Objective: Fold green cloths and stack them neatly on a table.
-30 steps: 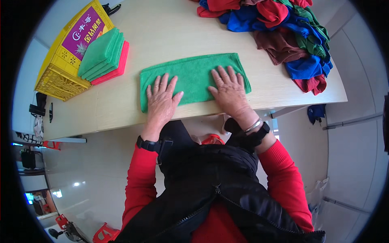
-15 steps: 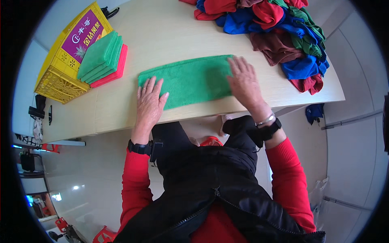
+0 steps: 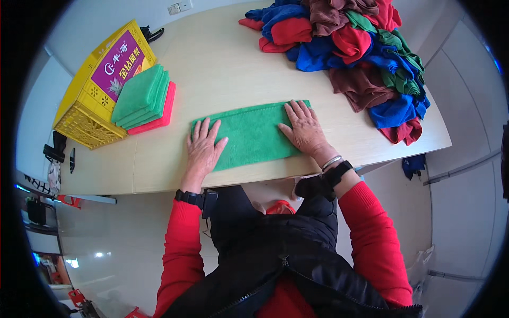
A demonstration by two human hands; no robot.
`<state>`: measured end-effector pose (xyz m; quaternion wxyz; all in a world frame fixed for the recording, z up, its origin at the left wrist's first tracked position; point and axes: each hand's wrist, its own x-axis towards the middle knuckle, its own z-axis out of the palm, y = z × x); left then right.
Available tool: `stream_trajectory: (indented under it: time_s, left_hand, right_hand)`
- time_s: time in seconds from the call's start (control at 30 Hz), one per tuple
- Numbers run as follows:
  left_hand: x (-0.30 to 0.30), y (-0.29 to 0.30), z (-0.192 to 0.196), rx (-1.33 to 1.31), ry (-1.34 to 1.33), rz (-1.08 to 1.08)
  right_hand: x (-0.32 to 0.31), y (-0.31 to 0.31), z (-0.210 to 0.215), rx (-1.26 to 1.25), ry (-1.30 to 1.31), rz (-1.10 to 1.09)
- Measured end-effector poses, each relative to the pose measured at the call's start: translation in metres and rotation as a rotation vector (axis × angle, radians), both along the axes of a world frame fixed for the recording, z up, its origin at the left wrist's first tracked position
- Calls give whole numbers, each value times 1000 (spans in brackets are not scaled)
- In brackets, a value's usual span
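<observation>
A green towel (image 3: 252,135), folded into a long rectangle, lies flat near the table's front edge. My left hand (image 3: 204,148) presses on its left end, fingers stretched out and pointing away from me. On the towel's right end rests my right hand (image 3: 304,129), also flat with the fingers out and the thumb spread inward. Neither hand grips the cloth. To the left, a stack of folded green towels (image 3: 139,98) sits on a folded red towel (image 3: 168,110).
A yellow plastic crate (image 3: 87,119) with a purple panel stands at the table's left. A loose heap of red, blue, brown and green cloths (image 3: 366,69) covers the back right. The pale wooden table (image 3: 212,58) ends just in front of me.
My right hand has shifted inward from the towel's right edge and now lies on it. The whole view has tilted, so the table sits lower in the picture.
</observation>
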<state>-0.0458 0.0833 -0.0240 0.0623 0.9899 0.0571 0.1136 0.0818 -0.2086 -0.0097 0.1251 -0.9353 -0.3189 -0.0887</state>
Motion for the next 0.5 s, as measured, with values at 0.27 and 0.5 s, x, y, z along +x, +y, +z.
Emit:
stream_trajectory:
  time_s: [0.27, 0.5]
  left_hand:
    - [4, 1, 3, -8, 29, 19]
    - [2, 0, 7, 4, 77, 41]
  right_hand:
    - [10, -10, -7, 12, -32, -74]
    - [7, -8, -4, -12, -22, -80]
